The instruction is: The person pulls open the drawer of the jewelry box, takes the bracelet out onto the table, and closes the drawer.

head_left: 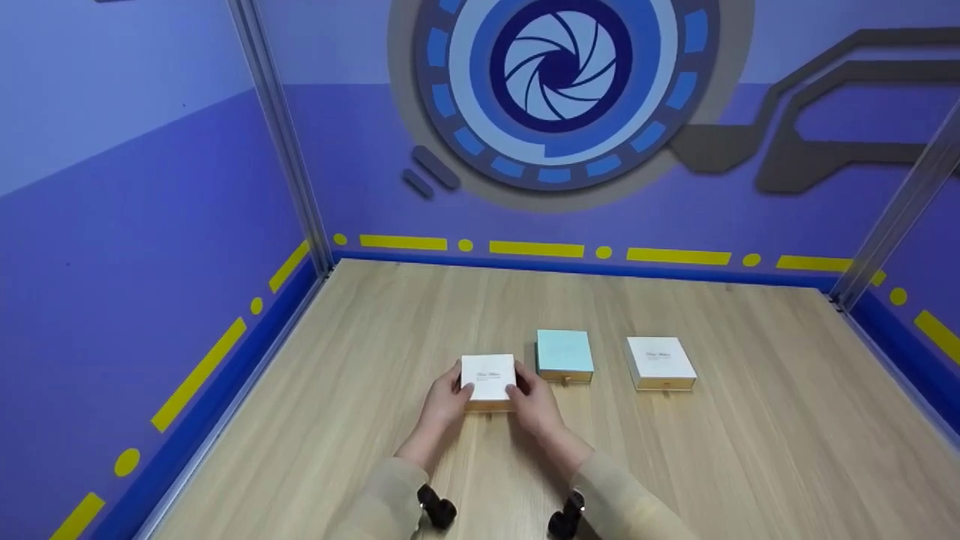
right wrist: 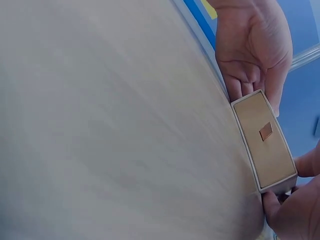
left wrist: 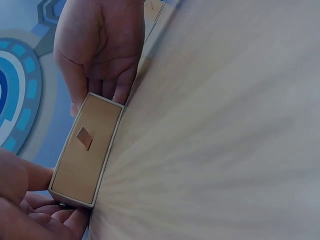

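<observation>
A small white-topped drawer box (head_left: 487, 376) with dark lettering is between my two hands near the middle of the table. My left hand (head_left: 444, 403) grips its left side and my right hand (head_left: 538, 406) grips its right side, both thumbs over the top edges. In the left wrist view the box's tan drawer front (left wrist: 82, 150) faces me, closed, with a small pull tab. The right wrist view shows the same drawer front (right wrist: 265, 142) and tab. The box's underside is hidden, on or very near the tabletop.
A light-blue-topped box (head_left: 564, 352) stands just beyond my right hand. Farther right is another white box (head_left: 660, 361) with lettering. Both rest on the wood-grain table (head_left: 750, 450). Blue-purple walls (head_left: 187, 225) enclose the table at the back and sides.
</observation>
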The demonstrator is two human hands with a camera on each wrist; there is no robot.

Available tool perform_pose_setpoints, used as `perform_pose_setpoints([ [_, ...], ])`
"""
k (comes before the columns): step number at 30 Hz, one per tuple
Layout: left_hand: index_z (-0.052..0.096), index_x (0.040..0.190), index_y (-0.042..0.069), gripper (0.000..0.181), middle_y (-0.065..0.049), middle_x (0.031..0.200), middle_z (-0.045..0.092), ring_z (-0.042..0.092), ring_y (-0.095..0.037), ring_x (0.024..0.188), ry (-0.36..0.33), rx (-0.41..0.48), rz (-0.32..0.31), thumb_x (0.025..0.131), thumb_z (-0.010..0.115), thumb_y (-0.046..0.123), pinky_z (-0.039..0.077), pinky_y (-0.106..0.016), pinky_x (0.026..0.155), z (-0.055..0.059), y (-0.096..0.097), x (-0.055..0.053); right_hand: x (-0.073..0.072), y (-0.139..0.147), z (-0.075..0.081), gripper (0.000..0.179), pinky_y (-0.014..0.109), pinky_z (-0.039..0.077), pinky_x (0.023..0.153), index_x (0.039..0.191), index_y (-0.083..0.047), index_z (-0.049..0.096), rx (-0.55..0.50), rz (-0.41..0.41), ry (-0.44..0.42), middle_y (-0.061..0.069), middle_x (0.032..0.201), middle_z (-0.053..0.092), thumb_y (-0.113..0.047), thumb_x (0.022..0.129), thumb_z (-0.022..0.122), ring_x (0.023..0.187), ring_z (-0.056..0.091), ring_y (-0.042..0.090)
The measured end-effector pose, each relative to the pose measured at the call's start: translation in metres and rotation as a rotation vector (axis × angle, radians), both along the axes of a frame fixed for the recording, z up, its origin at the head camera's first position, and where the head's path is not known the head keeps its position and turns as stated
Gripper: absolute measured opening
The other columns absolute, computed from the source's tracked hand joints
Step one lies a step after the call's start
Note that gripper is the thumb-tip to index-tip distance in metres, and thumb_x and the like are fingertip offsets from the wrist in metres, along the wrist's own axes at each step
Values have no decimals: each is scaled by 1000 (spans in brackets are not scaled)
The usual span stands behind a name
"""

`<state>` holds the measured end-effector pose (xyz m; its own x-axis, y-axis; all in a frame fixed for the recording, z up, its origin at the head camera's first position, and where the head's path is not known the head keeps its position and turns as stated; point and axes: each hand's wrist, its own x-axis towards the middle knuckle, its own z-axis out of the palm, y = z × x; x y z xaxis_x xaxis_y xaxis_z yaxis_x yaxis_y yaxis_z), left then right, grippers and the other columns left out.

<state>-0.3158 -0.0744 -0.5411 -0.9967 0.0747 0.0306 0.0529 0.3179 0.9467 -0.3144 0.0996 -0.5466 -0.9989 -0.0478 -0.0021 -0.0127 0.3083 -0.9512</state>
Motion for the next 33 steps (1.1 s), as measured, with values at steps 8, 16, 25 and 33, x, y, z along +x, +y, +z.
perform_pose_setpoints([
  [8, 24, 154, -17, 60, -36, 162, 26, 28, -48, 152, 6, -29, -8, 104, 51, 1, 29, -56, 125, 2, 4, 13, 10, 7, 2, 55, 56, 30, 125, 156, 5, 36, 1, 21, -14, 27, 162, 38, -8, 106, 52, 153, 34, 42],
  [16, 26, 155, -16, 59, -34, 163, 28, 29, -46, 153, -16, -57, 1, 105, 51, 4, 29, -55, 125, 5, 17, 27, 26, 22, 3, 55, 55, 34, 124, 156, 4, 36, -36, 46, -45, 27, 160, 40, -7, 105, 54, 151, 37, 42],
  [25, 29, 154, -15, 59, -33, 162, 31, 31, -46, 152, -2, -73, -14, 104, 53, 4, 30, -56, 124, 4, 31, 36, 37, 38, 4, 53, 55, 35, 123, 154, 3, 39, -15, 26, -29, 25, 157, 45, -7, 105, 56, 149, 41, 42],
  [33, 29, 155, -13, 60, -32, 163, 31, 30, -46, 153, -18, -110, -28, 105, 54, 7, 28, -57, 125, 5, 46, 44, 45, 52, 6, 52, 57, 35, 123, 154, 0, 40, -29, 14, -60, 24, 157, 45, -7, 104, 55, 147, 42, 42],
])
